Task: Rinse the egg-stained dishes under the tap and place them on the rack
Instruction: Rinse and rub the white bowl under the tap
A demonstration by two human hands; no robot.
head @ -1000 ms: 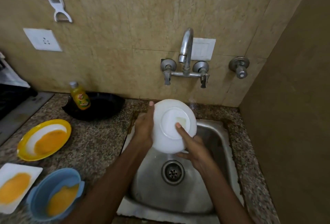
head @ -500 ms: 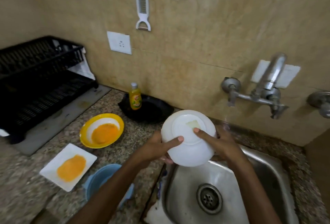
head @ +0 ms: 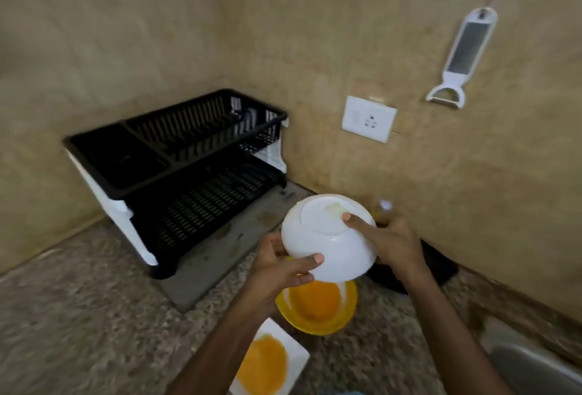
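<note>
We hold the white bowl (head: 327, 238) upside down in the air over the counter, its base ring turned toward us, above the yellow plate (head: 318, 309) that is smeared with egg. A second ago this bowl was over the sink beneath the tap; now the sink has slid to the near right corner (head: 535, 369) and the black dish rack (head: 176, 170) fills the far left of the view, so we judge the rinsing of this bowl to be finished and the carry to the rack under way. The bowl and the rack are not yet touching; a stretch of counter and the grey mat (head: 220, 249) lie between them. Our left hand (head: 280, 263) cups the near left of the rim, thumb pressed on the outer wall and fingers curled underneath, clamped on the bowl. Our right hand (head: 385, 245) grips the right side, one fingertip on the base ring and the rest wrapped around the wall, also closed on the bowl. Nearer to us, the white square plate (head: 271, 363) carries egg too, so both plates are left to rinse.
</note>
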